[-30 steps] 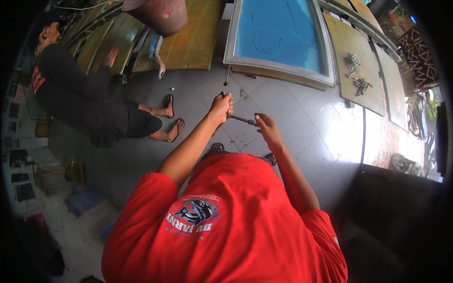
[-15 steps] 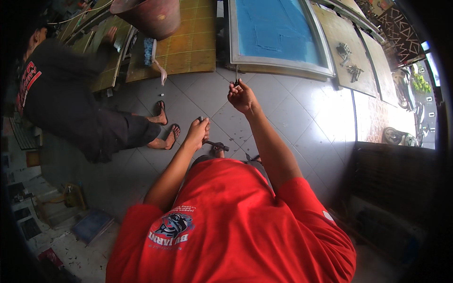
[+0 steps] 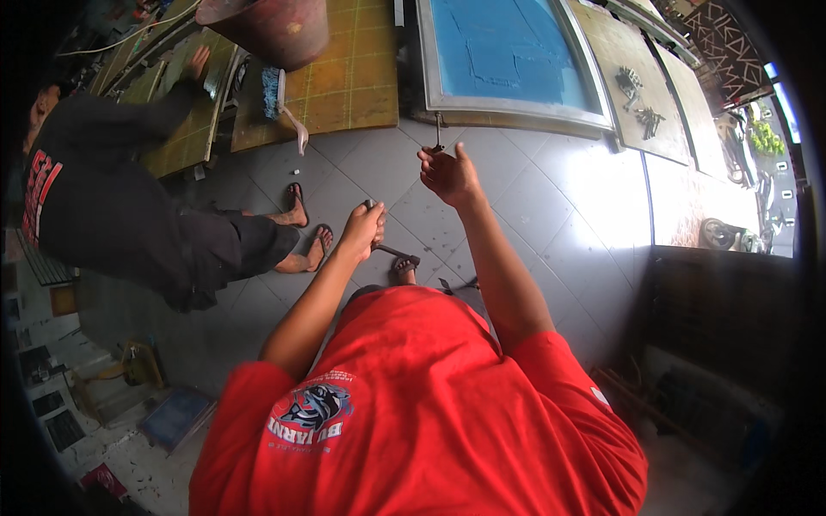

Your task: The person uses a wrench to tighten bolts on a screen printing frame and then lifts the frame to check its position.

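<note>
My left hand (image 3: 363, 230) is closed around the handle of a dark metal tool (image 3: 397, 254). The handle's end pokes out above my fist, and a bar runs sideways below it to a thicker end. Further forward, my right hand (image 3: 450, 176) has its thumb spread away from loosely bent fingers. Its fingertips are at the dark end of a thin metal rod (image 3: 438, 131), which sticks out from the near edge of a framed blue screen (image 3: 508, 64). Whether the fingertips touch the rod is too small to tell.
A brownish bucket (image 3: 267, 30) stands on the yellow board (image 3: 348, 86) at the far left, with a blue brush-like thing (image 3: 271, 92) beside it. Metal parts (image 3: 649, 122) lie on the right-hand board. A person in black (image 3: 112, 185) stands on my left, one hand on a board.
My right thumb has spread away from the fingers at the rod's end. My left hand has shifted slightly with the tool, and the person on the left has reached onto a board.
</note>
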`<control>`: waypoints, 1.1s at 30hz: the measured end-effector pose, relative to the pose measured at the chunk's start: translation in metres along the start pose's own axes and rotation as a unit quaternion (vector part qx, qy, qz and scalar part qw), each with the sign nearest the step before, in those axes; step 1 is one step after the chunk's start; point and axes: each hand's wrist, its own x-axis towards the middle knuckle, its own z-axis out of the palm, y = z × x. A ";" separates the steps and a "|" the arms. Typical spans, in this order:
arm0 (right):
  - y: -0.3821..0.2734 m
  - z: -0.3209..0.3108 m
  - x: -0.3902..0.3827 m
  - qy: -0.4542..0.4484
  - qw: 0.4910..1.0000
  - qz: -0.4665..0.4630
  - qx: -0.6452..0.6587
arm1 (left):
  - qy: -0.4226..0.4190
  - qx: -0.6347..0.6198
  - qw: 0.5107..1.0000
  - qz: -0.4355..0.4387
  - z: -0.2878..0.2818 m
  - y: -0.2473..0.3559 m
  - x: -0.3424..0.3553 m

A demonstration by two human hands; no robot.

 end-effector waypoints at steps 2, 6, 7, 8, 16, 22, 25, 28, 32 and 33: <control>0.002 -0.011 0.010 0.006 0.999 -0.054 0.000 | -0.019 -0.009 1.000 -0.006 0.009 0.004 0.003; 0.003 -0.021 0.020 0.121 0.926 -0.239 -0.267 | -0.028 -0.011 0.999 -0.026 0.022 0.008 0.007; 0.003 -0.018 0.019 0.153 0.855 -0.301 -0.395 | -0.027 -0.010 0.999 -0.028 0.023 0.008 0.008; 0.002 -0.014 0.016 0.157 0.872 -0.281 -0.368 | -0.027 -0.004 0.999 -0.026 0.023 0.007 0.010; -0.004 -0.004 -0.001 0.080 0.985 -0.098 -0.120 | -0.007 0.066 0.998 0.023 0.042 0.034 0.027; -0.007 -0.027 0.016 0.098 0.963 -0.141 -0.207 | 0.012 0.142 0.986 0.083 0.067 0.072 0.069; -0.012 0.002 0.003 0.182 0.735 -0.291 -0.585 | 0.033 0.170 0.980 0.102 0.079 0.085 0.086; -0.010 0.019 -0.010 0.181 0.534 -0.397 -0.724 | 0.010 0.227 0.970 0.088 0.097 0.096 0.088; -0.005 -0.005 -0.006 0.144 0.680 -0.414 -0.587 | 0.006 0.277 0.950 0.142 0.107 0.085 0.116; -0.006 -0.010 -0.004 0.130 0.713 -0.413 -0.551 | 0.017 0.295 0.943 0.156 0.109 0.085 0.119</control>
